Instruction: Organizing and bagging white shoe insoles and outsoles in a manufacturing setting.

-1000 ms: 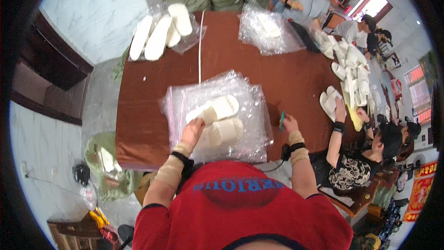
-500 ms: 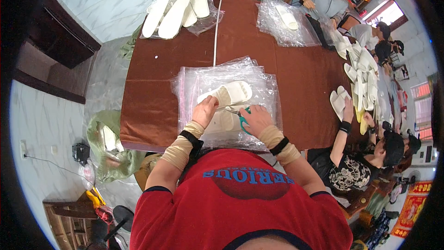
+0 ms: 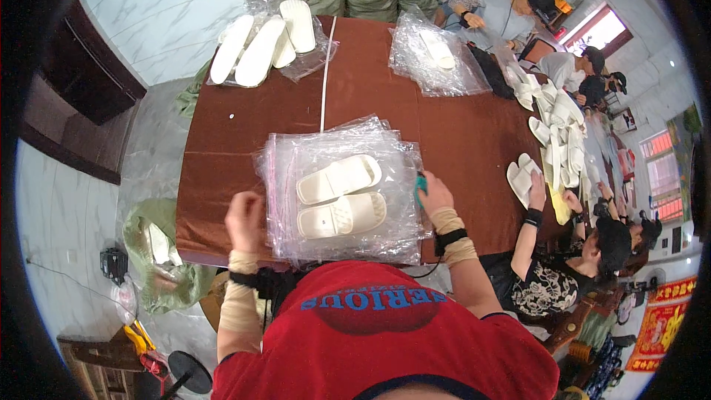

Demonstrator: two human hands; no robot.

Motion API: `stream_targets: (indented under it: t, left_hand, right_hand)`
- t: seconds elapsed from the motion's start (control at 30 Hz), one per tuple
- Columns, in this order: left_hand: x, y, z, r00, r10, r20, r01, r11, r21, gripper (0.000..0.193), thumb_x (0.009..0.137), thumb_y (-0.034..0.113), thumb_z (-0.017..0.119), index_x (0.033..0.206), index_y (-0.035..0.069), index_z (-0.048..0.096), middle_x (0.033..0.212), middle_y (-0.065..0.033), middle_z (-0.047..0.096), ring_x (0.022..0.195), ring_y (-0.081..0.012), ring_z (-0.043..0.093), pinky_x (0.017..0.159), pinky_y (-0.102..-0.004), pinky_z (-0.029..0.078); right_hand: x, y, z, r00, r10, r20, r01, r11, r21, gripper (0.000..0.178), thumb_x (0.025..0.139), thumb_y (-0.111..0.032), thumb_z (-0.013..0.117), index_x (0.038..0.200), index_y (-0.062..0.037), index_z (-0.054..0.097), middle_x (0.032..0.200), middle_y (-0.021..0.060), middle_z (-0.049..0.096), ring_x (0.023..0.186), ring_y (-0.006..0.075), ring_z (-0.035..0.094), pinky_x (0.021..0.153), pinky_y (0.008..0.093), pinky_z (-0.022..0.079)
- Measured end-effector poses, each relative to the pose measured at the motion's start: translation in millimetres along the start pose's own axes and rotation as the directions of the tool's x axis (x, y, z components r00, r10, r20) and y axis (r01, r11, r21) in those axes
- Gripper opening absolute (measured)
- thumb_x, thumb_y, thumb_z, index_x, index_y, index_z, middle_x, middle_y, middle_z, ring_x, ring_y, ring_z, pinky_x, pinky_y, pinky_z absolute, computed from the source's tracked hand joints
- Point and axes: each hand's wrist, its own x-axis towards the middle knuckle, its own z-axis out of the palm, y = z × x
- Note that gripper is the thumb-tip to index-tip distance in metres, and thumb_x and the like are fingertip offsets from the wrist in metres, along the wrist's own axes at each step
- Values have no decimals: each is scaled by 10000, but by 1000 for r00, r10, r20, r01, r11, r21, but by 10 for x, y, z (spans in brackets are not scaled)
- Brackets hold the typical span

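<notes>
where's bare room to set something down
Brown tabletop lies bare between the upper-left slippers and left hand, save a small white speck, and between the central bags and white slipper pile. The centre and right edge are crowded.

Cream slippers (image 3: 342, 212) on clear bags (image 3: 402, 204), right hand (image 3: 437, 196) holding scissors (image 3: 421, 184)

On your worktop (image 3: 459, 133), you have two white slippers (image 3: 342, 215) by the near edge, at least four white soles (image 3: 259, 52) at the far left corner, and one single slipper (image 3: 438, 50) toward the far edge. Your right hand (image 3: 437, 195) has one green-handled tool (image 3: 421, 184). The slipper pile (image 3: 563, 122) along the right edge overlaps too heavily to count.
</notes>
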Motion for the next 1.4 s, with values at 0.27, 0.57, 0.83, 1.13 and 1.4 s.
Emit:
stream_targets:
  t: [0.27,0.57,0.83,1.13,1.4]
  left_hand:
    - [-1083,-835,-1396,702,-512,-496,540,836,-99,111,848,55,606,950,23,580,827,-49,578,755,-193,560,678,-316,461]
    - [-1173,-505,-954,951,-125,-283,255,835,487,344,750,24,647,1088,53,592,1142,-128,576,1096,-307,511,951,-392,402]
    - [-630,-237,855,893,137,428,-216,966,141,370,755,168,671,1098,59,584,1127,-132,577,1067,-312,529,915,-404,431]
    - [-475,-275,1095,813,-28,581,-222,908,354,574,632,301,770,1134,128,553,1151,-90,505,1091,-276,483,880,-419,435]
    - [-187,-403,1003,686,-21,727,170,976,-133,363,743,248,736,1016,64,583,949,-126,587,898,-253,567,801,-361,456]
  right_hand:
    - [266,456,142,940,217,264,-82,892,-444,261,818,-338,575,984,-147,641,846,159,664,817,359,645,691,495,505]
    - [599,-1023,122,715,-675,180,692,721,-41,370,828,-53,474,1165,-177,563,1273,78,503,881,293,610,753,385,514]
    - [801,-1334,285,494,-726,478,854,510,-108,258,811,-144,540,1060,-149,604,1070,81,554,938,263,571,743,403,500]
    - [232,-646,-364,903,-355,240,367,930,-3,342,779,-320,657,1075,-153,621,980,136,610,863,320,610,715,426,493]
    - [-145,-162,215,921,-341,188,334,940,70,316,773,-332,644,1008,-123,619,911,142,614,863,319,598,713,445,478]
